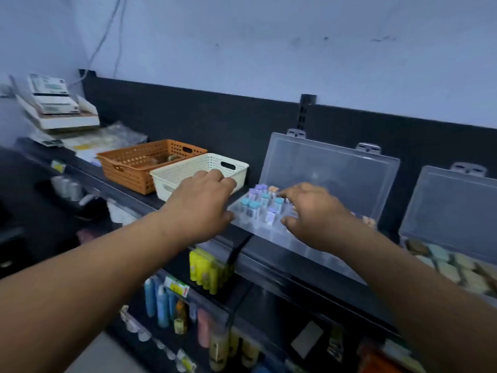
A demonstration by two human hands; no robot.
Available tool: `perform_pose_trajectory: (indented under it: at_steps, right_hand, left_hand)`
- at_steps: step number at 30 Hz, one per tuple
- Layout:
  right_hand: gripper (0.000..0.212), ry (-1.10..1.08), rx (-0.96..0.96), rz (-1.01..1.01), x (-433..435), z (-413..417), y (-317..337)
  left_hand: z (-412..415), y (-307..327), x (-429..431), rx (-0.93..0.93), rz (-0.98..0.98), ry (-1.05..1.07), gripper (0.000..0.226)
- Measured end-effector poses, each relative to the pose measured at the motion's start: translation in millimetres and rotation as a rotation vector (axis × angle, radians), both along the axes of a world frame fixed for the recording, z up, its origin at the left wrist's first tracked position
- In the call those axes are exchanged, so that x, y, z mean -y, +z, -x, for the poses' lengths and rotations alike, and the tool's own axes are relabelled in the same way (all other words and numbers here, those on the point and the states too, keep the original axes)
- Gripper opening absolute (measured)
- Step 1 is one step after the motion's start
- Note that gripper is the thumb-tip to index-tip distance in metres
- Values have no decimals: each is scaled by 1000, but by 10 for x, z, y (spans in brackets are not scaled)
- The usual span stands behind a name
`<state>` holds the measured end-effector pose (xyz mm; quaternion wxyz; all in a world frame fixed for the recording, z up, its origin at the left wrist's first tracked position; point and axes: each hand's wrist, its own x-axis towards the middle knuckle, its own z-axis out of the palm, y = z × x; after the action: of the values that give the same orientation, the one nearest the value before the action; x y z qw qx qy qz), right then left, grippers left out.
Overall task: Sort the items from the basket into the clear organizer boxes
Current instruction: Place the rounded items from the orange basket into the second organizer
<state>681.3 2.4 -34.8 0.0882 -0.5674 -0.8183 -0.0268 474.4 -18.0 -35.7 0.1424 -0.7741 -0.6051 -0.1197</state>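
A clear organizer box (269, 232) sits on the black shelf (271, 258) at the centre of the frame, its lid (330, 168) raised against the dark back panel. In its left compartments stand small capped items (259, 204) with blue, purple and one peach top. The left hand (199, 200) hangs knuckles-up between the box's left end and the cream basket (188, 168) just left of it, with its fingers bent down over the basket's near corner; whether it holds anything cannot be told. The right hand (314, 216) hovers over the middle of the box, thumb and fingers apart, the forefinger reaching towards the capped items; it looks empty, though motion blur softens it. Left of the cream basket and touching it is an orange basket (139, 168) with a few small things inside. At the right edge a second clear box (451, 208) stands open, filled with tan and pale green pads (457, 267).
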Motion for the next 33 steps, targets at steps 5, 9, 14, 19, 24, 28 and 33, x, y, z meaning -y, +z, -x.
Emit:
perform_pose_trajectory:
  at_steps: [5, 9, 14, 19, 24, 28, 33]
  right_hand:
    - [52, 55, -9, 22, -224, 835, 48]
    - [54, 108, -7, 35, -530, 1360, 119]
    - [56, 124, -4, 41, -1088, 1798, 197]
    - [56, 166, -41, 64, -1745, 2176, 217]
    - [56, 183, -58, 107, -2301, 2547, 242]
    - [56, 154, -50, 142, -2641, 2814, 204]
    - [46, 59, -68, 165, -3092, 3116, 145]
  left_hand:
    - [801, 11, -101, 15, 29, 73, 56]
    - [1286, 27, -284, 48, 45, 107, 58]
    - [1769, 36, -645, 101, 45, 170, 57]
    - [2192, 110, -1110, 108, 64, 237, 60]
    - [2587, 173, -1651, 100, 73, 300, 57]
    - [2809, 113, -2124, 126, 115, 283, 59]
    - [3108, 71, -2884, 105, 167, 168, 53]
